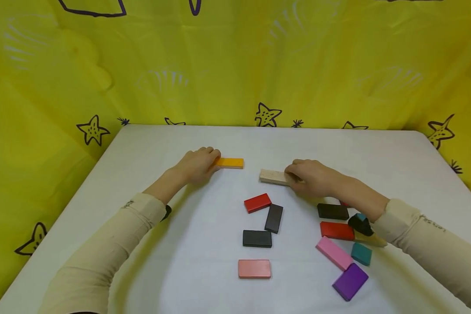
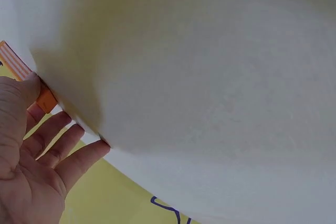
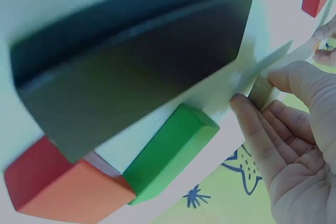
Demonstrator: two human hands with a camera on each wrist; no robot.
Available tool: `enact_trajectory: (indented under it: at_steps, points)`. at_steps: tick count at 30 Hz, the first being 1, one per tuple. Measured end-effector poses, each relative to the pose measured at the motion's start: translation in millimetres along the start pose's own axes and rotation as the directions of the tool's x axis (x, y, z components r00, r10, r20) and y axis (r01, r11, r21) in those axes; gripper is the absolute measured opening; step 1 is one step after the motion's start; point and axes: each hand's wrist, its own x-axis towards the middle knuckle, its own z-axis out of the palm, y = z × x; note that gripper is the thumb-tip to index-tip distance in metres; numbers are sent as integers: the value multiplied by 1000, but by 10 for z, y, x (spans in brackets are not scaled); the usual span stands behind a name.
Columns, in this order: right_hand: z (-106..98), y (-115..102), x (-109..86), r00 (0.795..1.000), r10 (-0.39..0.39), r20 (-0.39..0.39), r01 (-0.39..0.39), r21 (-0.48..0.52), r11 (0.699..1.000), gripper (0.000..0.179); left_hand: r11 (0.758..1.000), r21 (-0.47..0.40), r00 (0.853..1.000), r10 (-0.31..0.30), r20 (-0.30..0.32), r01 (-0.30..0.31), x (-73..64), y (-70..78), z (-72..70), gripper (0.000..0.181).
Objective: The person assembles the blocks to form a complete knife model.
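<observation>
In the head view my left hand [image 1: 199, 165] pinches the left end of a flat orange block [image 1: 232, 163] lying on the white table. The left wrist view shows the thumb and index finger on the orange block [image 2: 46, 99], with the other fingers spread toward the tabletop. To the right, my right hand [image 1: 312, 176] grips the right end of a pale wooden block [image 1: 274, 176]. A short gap separates the two blocks. In the right wrist view, thumb and fingers of the right hand [image 3: 304, 150] pinch the end of the wooden block [image 3: 258, 94].
Nearer on the table [image 1: 188, 270] lie a red block [image 1: 257, 203], dark blocks [image 1: 257, 238] and a salmon block [image 1: 254, 268]. Below the right forearm sit black [image 1: 332, 211], red [image 1: 337, 230], pink [image 1: 334, 253], teal [image 1: 361, 254] and purple [image 1: 350, 281] blocks. Yellow cloth [image 1: 235, 65] hangs behind.
</observation>
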Motion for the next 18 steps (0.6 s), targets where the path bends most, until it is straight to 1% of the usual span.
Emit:
enact_trajectory:
  at_steps: [7,14,18]
  points:
    - [-27,43,207,999,-27,-18,27,-10,1000,29,1000,-4,1000,-16,9,16,23,-7,-3,29]
    - [-1,59,423,996,-76,-44,74,-35,997,26,1000,-5,1000,-20,18,20,30,-27,0,31]
    - [7,54,521,997,-69,-34,68,-38,997,27,1000,-5,1000,-18,14,18,34,-44,10,32]
